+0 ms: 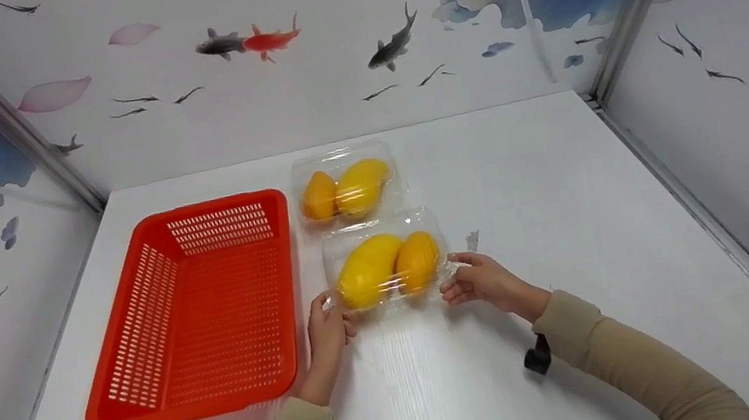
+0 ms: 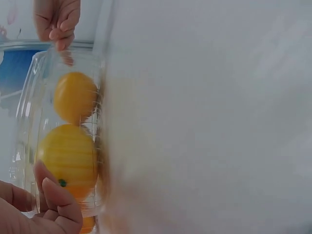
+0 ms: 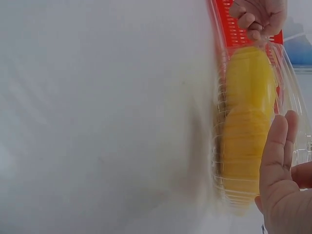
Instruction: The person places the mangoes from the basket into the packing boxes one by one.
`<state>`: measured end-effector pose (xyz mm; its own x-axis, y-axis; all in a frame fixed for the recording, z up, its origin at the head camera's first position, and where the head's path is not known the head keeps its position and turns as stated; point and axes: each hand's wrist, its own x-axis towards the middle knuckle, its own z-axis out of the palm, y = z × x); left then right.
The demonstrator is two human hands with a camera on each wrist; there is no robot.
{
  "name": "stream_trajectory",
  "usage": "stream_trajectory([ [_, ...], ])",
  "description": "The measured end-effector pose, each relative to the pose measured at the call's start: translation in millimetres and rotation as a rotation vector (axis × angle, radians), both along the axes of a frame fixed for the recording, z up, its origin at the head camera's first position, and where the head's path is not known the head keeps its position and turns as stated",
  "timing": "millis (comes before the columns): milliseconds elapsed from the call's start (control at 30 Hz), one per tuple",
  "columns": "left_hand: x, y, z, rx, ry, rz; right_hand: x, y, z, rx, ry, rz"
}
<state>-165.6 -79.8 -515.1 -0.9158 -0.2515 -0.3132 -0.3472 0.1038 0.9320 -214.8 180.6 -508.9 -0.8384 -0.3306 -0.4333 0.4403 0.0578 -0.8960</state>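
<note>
A clear plastic clamshell box (image 1: pixel 385 260) holds a large yellow mango-shaped fruit (image 1: pixel 370 269) and a smaller orange-yellow fruit (image 1: pixel 417 262). My left hand (image 1: pixel 328 334) grips its near left corner, thumb and bent fingers at the rim. At the right end, my right hand (image 1: pixel 484 284) holds the edge, with its longer fingers (image 3: pixel 275 146) fairly straight along the side. In the left wrist view, the box (image 2: pixel 73 63) stands close over the white table, and a green spot shows on the big fruit (image 2: pixel 68 156). Its lid is down.
A red plastic basket (image 1: pixel 286 288) stands to the left with nothing in it. Behind the held box is another clear clamshell box (image 1: pixel 342 159) with two similar fruits. The white table (image 1: pixel 523 174) is bordered by printed walls (image 1: pixel 330 99) at the back and sides.
</note>
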Motion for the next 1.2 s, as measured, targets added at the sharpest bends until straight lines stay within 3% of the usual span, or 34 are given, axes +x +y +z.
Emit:
stream_trajectory([
  [267,-8.9,-6.1,-6.3,-0.049,-0.030,0.136,-13.1,-18.4,-1.7,-0.074,-0.016,-0.009],
  [767,-17.2,-7.2,-7.2,-0.056,-0.015,0.161,-16.0,-28.7,-3.8,-0.069,-0.019,-0.057],
  [900,-17.0,-5.6,-6.9,-0.082,-0.019,0.145,-15.9,-23.9,-2.8,-0.074,-0.023,-0.056],
  [1033,-11.6,-6.5,-2.2,-0.105,-0.048,0.117,-14.8,-17.1,0.5,-0.011,-0.018,-0.015],
  [1100,-5.6,-8.1,0.7,-0.114,-0.122,0.085,-14.0,-11.7,2.4,0.052,0.001,0.039],
  [1200,5.4,-10.2,4.5,-0.137,-0.281,-0.063,-13.6,0.2,6.9,0.153,0.049,0.112],
])
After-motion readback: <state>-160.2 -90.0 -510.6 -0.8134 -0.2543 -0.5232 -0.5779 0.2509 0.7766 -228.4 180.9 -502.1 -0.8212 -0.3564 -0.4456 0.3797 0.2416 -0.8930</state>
